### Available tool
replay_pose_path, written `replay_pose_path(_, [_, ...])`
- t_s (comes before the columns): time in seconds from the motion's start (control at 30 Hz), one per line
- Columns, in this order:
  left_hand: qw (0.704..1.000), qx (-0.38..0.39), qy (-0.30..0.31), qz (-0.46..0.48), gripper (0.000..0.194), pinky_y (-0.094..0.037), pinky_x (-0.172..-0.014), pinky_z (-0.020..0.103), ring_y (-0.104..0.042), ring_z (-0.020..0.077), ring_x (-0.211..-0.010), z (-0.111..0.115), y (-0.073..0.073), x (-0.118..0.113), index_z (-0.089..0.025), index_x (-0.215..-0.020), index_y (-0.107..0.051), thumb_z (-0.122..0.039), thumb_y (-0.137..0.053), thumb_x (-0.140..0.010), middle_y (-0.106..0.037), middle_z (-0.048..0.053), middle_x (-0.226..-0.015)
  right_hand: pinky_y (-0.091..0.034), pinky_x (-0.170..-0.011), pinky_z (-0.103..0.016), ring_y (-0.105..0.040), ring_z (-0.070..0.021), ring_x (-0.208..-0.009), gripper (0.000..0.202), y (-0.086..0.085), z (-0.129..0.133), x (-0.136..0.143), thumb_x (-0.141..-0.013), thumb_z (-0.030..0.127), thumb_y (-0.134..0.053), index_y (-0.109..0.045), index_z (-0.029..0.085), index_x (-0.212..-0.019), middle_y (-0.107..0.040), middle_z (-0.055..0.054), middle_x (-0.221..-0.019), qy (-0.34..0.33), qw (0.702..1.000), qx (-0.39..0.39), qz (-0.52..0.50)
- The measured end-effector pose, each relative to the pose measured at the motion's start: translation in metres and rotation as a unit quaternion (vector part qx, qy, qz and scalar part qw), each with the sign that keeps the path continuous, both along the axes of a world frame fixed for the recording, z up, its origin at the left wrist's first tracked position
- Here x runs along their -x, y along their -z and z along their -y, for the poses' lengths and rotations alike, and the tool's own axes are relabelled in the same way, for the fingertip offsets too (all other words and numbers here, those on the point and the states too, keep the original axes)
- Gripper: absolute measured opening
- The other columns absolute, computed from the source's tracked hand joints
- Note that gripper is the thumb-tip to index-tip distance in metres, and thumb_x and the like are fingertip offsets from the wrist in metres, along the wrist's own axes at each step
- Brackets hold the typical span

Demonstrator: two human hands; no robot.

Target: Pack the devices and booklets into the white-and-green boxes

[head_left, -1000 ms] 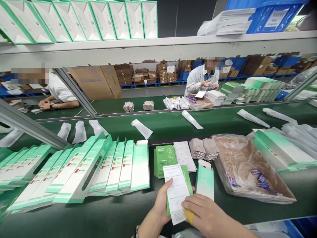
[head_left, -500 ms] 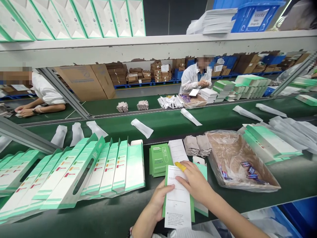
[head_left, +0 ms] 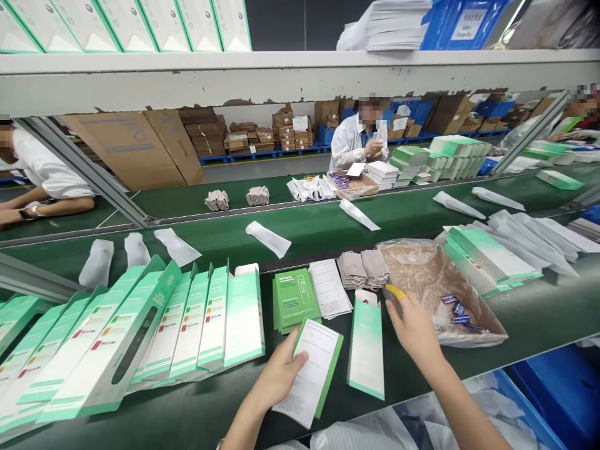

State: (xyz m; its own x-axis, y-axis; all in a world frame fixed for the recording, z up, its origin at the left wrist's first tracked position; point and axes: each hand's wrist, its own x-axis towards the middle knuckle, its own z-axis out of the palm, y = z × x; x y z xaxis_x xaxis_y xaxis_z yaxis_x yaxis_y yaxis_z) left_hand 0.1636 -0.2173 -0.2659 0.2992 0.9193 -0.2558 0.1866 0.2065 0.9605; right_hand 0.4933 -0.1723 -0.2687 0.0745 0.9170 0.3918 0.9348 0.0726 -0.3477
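Note:
My left hand (head_left: 281, 369) is closed on a white printed leaflet (head_left: 312, 356) that lies over a green booklet (head_left: 329, 375), the thumb on top. My right hand (head_left: 415, 322) holds nothing that I can see; its fingers are apart and a yellow finger cover (head_left: 396, 292) sits on one finger. Its fingertips are just beside the stacked grey cloth-like pouches (head_left: 360, 270); I cannot tell whether they touch. Between my hands lies a green and white carton (head_left: 366, 350) with its far end open. Beyond the left hand are a pile of green booklets (head_left: 295, 297) and a pile of white leaflets (head_left: 329, 289).
A plastic-lined cardboard tray (head_left: 407, 256) holds several batteries (head_left: 459, 307) at right. Rows of green and white cartons (head_left: 187, 319) stand at left. White sleeves (head_left: 268, 239) lie on the green belt. A co-worker (head_left: 349, 147) sits opposite, below an overhead shelf (head_left: 281, 78).
My right hand has let go of the leaflet and moved right towards the grey pouches. My left hand keeps the leaflet and booklet, now tilted. The carton beneath has come into full view.

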Motion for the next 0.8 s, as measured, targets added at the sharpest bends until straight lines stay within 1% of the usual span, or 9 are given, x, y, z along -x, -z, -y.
replay_pose_path(0.13, [0.976, -0.065, 0.109, -0.177, 0.057, -0.043, -0.095, 0.041, -0.063, 0.0312, -0.105, 0.000, 0.001, 0.011, -0.029, -0.142, -0.048, -0.025, -0.053, -0.086, -0.071, 0.009, -0.115, -0.045, -0.095, -0.045, -0.057, -0.0337, -0.115, 0.033, -0.026, -0.036, -0.022, -0.094, 0.029, -0.042, -0.060, 0.010, -0.114, -0.062, -0.021, -0.119, -0.022, 0.999, 0.033, 0.034])
replay_pose_path(0.2, [0.962, -0.111, 0.110, -0.223, 0.058, -0.045, -0.089, 0.041, -0.066, 0.0329, -0.096, -0.001, 0.003, 0.007, -0.030, -0.138, -0.054, -0.016, -0.052, -0.082, -0.073, 0.010, -0.108, -0.049, -0.086, -0.039, -0.066, -0.0297, -0.099, 0.026, -0.039, -0.046, -0.024, -0.093, 0.027, -0.043, -0.065, 0.014, -0.103, -0.069, -0.016, -0.103, -0.050, 0.995, 0.072, 0.046])
replay_pose_path(0.27, [0.951, -0.150, 0.090, -0.256, 0.061, -0.045, -0.088, 0.044, -0.067, 0.0347, -0.095, -0.003, 0.006, -0.001, -0.029, -0.135, -0.057, -0.009, -0.051, -0.077, -0.071, 0.012, -0.113, -0.049, -0.073, -0.036, -0.069, -0.0281, -0.080, 0.024, -0.045, -0.045, -0.020, -0.094, 0.028, -0.044, -0.066, 0.017, -0.093, -0.071, -0.012, -0.084, -0.058, 0.991, 0.108, 0.055])
replay_pose_path(0.37, [0.924, -0.188, 0.068, -0.326, 0.064, -0.044, -0.093, 0.048, -0.062, 0.0375, -0.107, -0.003, 0.010, -0.015, -0.021, -0.133, -0.059, -0.002, -0.047, -0.073, -0.067, 0.017, -0.120, -0.045, -0.062, -0.036, -0.068, -0.0304, -0.067, 0.025, -0.035, -0.025, -0.006, -0.092, 0.037, -0.050, -0.066, 0.017, -0.090, -0.069, -0.012, -0.070, -0.044, 0.987, 0.146, 0.057])
replay_pose_path(0.47, [0.895, -0.227, 0.078, -0.375, 0.062, -0.039, -0.099, 0.057, -0.052, 0.0422, -0.121, 0.003, 0.004, -0.030, -0.012, -0.136, -0.055, -0.001, -0.041, -0.076, -0.060, 0.024, -0.130, -0.046, -0.059, -0.035, -0.069, -0.0312, -0.068, 0.030, -0.011, 0.001, 0.009, -0.091, 0.044, -0.053, -0.065, 0.017, -0.097, -0.069, -0.012, -0.074, -0.042, 0.984, 0.169, 0.032])
replay_pose_path(0.53, [0.903, -0.241, 0.098, -0.343, 0.056, -0.037, -0.101, 0.059, -0.050, 0.0429, -0.123, 0.009, -0.005, -0.042, -0.013, -0.138, -0.053, -0.006, -0.039, -0.084, -0.058, 0.024, -0.133, -0.049, -0.062, -0.037, -0.069, -0.0300, -0.073, 0.033, 0.005, 0.015, 0.015, -0.092, 0.045, -0.051, -0.062, 0.016, -0.104, -0.069, -0.012, -0.080, -0.042, 0.984, 0.171, 0.002])
replay_pose_path(0.63, [0.944, -0.202, 0.129, -0.229, 0.048, -0.038, -0.104, 0.054, -0.051, 0.0402, -0.125, 0.013, -0.017, -0.063, -0.018, -0.141, -0.051, -0.024, -0.044, -0.093, -0.058, 0.020, -0.136, -0.053, -0.066, -0.037, -0.069, -0.0256, -0.075, 0.036, 0.020, 0.032, 0.018, -0.095, 0.044, -0.046, -0.057, 0.015, -0.113, -0.067, -0.010, -0.086, -0.042, 0.985, 0.163, -0.047])
replay_pose_path(0.7, [0.968, -0.151, 0.131, -0.152, 0.057, -0.034, -0.110, 0.052, -0.045, 0.0398, -0.133, 0.013, -0.022, -0.079, -0.019, -0.146, -0.044, -0.033, -0.054, -0.091, -0.049, 0.018, -0.146, -0.057, -0.069, -0.035, -0.070, -0.0233, -0.082, 0.035, 0.024, 0.046, 0.018, -0.097, 0.042, -0.046, -0.051, 0.017, -0.120, -0.068, -0.010, -0.095, -0.072, 0.978, 0.146, -0.129])
replay_pose_path(0.8, [0.984, -0.107, 0.129, -0.053, 0.075, -0.027, -0.117, 0.047, -0.034, 0.0359, -0.142, 0.011, -0.023, -0.098, -0.018, -0.152, -0.030, -0.033, -0.063, -0.087, -0.034, 0.015, -0.157, -0.059, -0.083, -0.038, -0.066, -0.0251, -0.107, 0.038, 0.020, 0.072, 0.022, -0.094, 0.038, -0.054, -0.046, 0.021, -0.128, -0.059, -0.013, -0.123, -0.108, 0.955, 0.070, -0.269])
